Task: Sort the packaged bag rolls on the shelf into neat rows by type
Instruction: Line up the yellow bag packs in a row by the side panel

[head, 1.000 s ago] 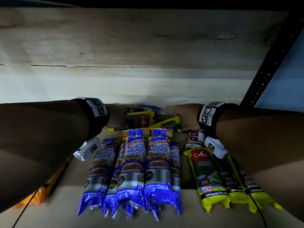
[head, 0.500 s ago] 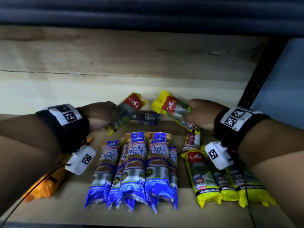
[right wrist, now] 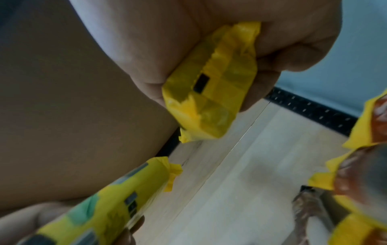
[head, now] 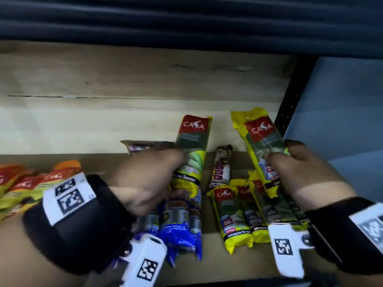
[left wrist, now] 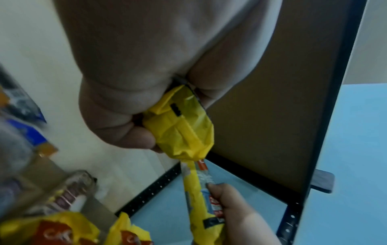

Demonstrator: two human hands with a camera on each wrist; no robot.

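My left hand grips a yellow pack with a red CASA label by its lower half, held upright above the blue packs. In the left wrist view its crumpled yellow end sticks out of my fist. My right hand grips a second yellow CASA pack, tilted, over the row of yellow packs on the shelf. The right wrist view shows that pack's lower end in my curled fingers. A small brown and white pack lies between the two held packs.
Orange and yellow CASA packs lie at the left of the shelf board. A purple pack lies against the pale back wall. A black perforated upright bounds the shelf at the right.
Both hands have pulled back from the rear of the shelf and lifted, each with a yellow pack. The packs have turned more upright, and the camera view has moved closer.
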